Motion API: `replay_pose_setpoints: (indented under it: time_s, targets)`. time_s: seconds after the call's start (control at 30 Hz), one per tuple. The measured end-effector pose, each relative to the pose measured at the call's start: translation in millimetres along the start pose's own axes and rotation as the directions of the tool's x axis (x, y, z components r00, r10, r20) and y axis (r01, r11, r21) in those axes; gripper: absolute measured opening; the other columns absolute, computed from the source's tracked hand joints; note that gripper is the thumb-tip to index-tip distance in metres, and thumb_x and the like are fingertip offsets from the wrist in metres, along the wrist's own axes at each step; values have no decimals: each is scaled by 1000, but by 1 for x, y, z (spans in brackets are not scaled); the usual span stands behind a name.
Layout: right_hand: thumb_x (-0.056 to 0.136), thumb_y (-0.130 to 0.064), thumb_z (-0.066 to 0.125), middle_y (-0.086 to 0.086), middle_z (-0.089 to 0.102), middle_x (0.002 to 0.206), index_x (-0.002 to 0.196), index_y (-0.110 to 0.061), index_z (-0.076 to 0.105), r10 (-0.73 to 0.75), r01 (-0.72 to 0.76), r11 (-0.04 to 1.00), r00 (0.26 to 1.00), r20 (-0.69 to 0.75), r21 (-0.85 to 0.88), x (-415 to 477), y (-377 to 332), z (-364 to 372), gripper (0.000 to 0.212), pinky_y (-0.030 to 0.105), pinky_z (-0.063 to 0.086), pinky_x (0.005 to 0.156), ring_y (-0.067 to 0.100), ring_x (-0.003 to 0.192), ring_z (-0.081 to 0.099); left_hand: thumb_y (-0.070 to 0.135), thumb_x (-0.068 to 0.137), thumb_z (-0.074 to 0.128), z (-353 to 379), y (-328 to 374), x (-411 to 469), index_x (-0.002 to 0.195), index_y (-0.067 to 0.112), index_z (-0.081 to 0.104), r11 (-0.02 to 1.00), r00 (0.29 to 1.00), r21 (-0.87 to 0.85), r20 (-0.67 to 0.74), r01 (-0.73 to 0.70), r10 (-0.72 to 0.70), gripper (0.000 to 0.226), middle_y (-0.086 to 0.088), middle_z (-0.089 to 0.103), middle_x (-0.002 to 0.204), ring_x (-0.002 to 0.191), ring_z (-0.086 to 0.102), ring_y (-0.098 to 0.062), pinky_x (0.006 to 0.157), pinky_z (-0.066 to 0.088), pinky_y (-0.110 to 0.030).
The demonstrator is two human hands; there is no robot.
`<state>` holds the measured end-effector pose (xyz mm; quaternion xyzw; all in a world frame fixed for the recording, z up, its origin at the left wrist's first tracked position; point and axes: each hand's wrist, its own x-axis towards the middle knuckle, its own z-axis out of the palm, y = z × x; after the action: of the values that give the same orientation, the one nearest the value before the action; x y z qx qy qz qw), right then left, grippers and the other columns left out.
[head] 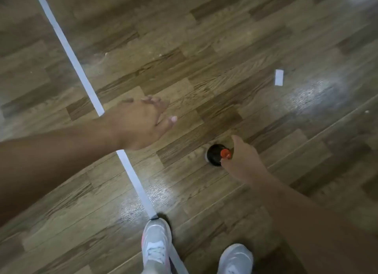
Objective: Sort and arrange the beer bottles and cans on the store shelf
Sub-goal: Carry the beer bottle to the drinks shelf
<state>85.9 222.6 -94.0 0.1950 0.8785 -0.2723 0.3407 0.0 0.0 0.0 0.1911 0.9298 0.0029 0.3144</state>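
I look straight down at a wooden floor. A dark bottle (214,154) with a red cap (225,153) hangs from my right hand (245,161), whose fingers pinch it at the neck just below the cap. The bottle is seen from above, so its body and label are mostly hidden. My left hand (139,124) hovers over the floor to the left with fingers relaxed and holds nothing. No shelf or cans are in view.
A long white tape strip (67,46) runs diagonally across the floor (204,59) and passes under my left arm. A small white tape piece (279,77) lies at the right. My two light sneakers (156,247) stand at the bottom edge.
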Motion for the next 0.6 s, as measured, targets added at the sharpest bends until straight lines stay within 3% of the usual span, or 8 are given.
replay_pose_setpoints:
  time_s: [0.1,0.27,0.4,0.5,0.6]
  targets:
    - [92,-28,65,12,48,143,155,-17,17,37,-36,999,997,66,-22,18,6,24,80,36,50,90,30,123,53,53,98,18,25,-6,9,153,22,16,998,998,55,49,-44,42,63,-2,21,161,149,16,-16,121,14,-43]
    - [98,-24,57,13,58,127,140,-13,42,46,-54,992,997,-64,-114,28,7,38,46,32,46,80,28,112,58,53,98,16,41,-10,4,154,23,10,996,990,60,127,-73,65,64,-3,14,162,150,11,-14,122,11,-42]
    - [97,-21,59,14,62,118,131,-10,48,-21,8,986,997,-72,-169,14,1,29,37,33,47,77,29,106,61,53,99,18,32,-7,-4,154,22,10,994,986,49,143,-96,88,64,-4,15,162,150,11,-15,122,11,-41]
    - [96,-26,60,12,64,114,129,-11,52,-95,82,983,993,-68,-164,-10,-10,8,37,31,48,78,26,102,63,52,100,25,13,1,-20,153,22,16,985,970,81,204,-153,134,61,-3,26,159,145,27,-19,119,21,-38]
    - [93,-33,61,8,65,101,117,-15,58,-155,142,983,982,-110,-118,-41,-27,-30,30,32,47,75,22,90,59,51,98,35,-14,11,-44,143,23,35,974,950,118,268,-196,159,52,-2,53,139,122,55,-22,102,44,-40]
